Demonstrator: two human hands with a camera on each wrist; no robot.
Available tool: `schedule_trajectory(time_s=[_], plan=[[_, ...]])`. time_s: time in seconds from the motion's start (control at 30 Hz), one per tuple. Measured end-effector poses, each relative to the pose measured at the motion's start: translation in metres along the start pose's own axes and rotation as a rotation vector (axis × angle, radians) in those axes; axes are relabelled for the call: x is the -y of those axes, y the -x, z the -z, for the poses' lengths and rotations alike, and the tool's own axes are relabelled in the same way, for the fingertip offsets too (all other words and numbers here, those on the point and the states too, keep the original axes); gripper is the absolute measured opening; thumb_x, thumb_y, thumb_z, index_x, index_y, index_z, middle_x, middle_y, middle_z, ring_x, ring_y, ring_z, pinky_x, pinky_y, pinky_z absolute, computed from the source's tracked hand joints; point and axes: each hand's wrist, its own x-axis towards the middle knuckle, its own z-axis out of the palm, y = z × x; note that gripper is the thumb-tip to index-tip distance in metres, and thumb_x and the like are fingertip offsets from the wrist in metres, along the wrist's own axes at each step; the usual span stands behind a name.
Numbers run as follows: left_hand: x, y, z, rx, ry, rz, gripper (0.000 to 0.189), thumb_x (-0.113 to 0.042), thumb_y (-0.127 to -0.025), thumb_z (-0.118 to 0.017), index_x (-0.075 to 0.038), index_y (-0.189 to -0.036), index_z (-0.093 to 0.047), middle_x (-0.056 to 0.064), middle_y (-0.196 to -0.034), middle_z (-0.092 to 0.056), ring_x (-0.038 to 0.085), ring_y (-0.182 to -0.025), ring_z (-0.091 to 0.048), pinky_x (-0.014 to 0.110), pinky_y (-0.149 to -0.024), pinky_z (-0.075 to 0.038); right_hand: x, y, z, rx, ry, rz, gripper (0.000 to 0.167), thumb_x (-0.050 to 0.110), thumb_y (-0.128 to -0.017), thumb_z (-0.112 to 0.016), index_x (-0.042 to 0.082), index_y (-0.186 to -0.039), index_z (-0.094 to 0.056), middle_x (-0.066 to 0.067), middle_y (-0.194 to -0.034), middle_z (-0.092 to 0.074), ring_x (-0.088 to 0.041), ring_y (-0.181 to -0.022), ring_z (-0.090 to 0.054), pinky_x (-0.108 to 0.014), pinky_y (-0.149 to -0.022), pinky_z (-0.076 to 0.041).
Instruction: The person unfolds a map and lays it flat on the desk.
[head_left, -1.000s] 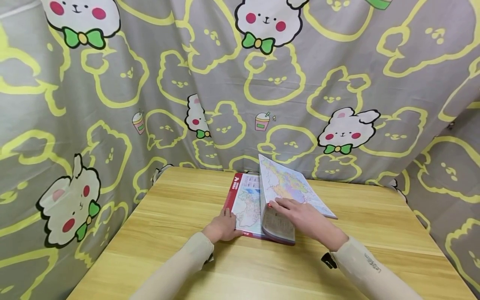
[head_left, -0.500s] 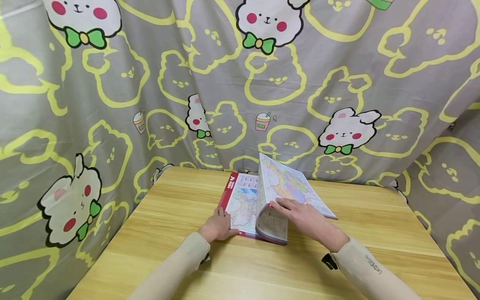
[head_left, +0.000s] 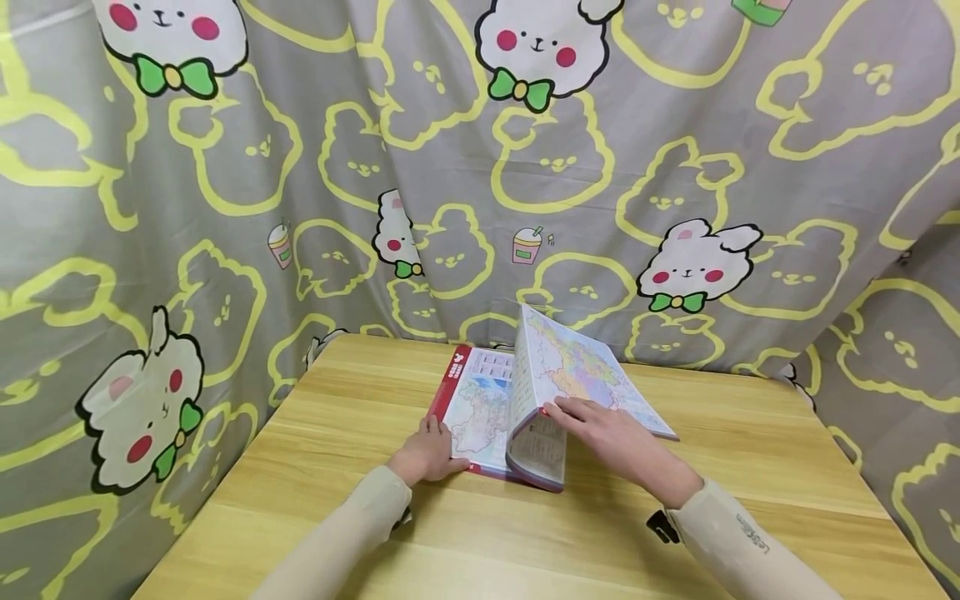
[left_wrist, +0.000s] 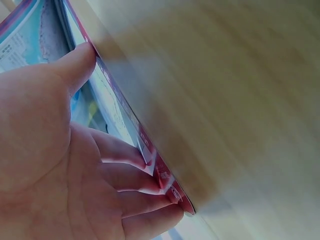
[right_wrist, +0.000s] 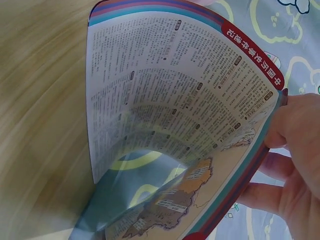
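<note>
A printed map [head_left: 482,417] with a red left border lies partly flat on the table, and its right part stands folded up. My left hand [head_left: 426,452] rests on its near left corner. In the left wrist view, the fingers lie extended along the red corner and the thumb [left_wrist: 80,62] touches the near edge. My right hand [head_left: 600,429] pinches the near edge of the raised coloured map panel [head_left: 573,367]. Below it, a curved panel bends toward me; in the right wrist view this text-covered panel [right_wrist: 150,75] bows outward from the fingers.
The wooden table [head_left: 315,467] extends around the map on every side. A grey curtain [head_left: 450,167] with yellow outlines and white bunnies hangs behind and beside it. Black fittings [head_left: 663,527] sit at the wrists.
My left hand has slid left along with the map's flat part, and the curved lower panel has shifted left too. My right hand stays nearly in place, holding the raised panel.
</note>
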Motion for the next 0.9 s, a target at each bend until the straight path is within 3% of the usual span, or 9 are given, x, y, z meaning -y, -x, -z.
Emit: schedule_trajectory(time_s=[0.33, 0.9], plan=[[0.009, 0.005, 0.001, 0.003, 0.023, 0.006, 0.093, -0.060, -0.086, -0.055, 0.016, -0.136, -0.036, 0.034, -0.143, -0.029, 0.044, -0.132, -0.029, 0.048, -0.099, -0.040, -0.002, 0.003, -0.001, -0.053, -0.011, -0.002, 0.064, -0.009, -0.082, -0.064, 0.015, -0.140, -0.049, -0.008, -0.134, -0.052, -0.026, -0.114, -0.055, -0.043, -0.065, -0.054], [0.012, 0.003, -0.002, 0.003, 0.034, 0.025, 0.097, -0.062, -0.083, -0.058, 0.016, -0.136, -0.035, 0.033, -0.144, -0.028, 0.044, -0.130, -0.031, 0.049, -0.097, -0.041, -0.004, 0.010, 0.008, -0.047, -0.010, -0.034, 0.064, -0.010, -0.083, -0.062, 0.014, -0.140, -0.048, -0.009, -0.135, -0.051, -0.026, -0.116, -0.054, -0.044, -0.068, -0.054]])
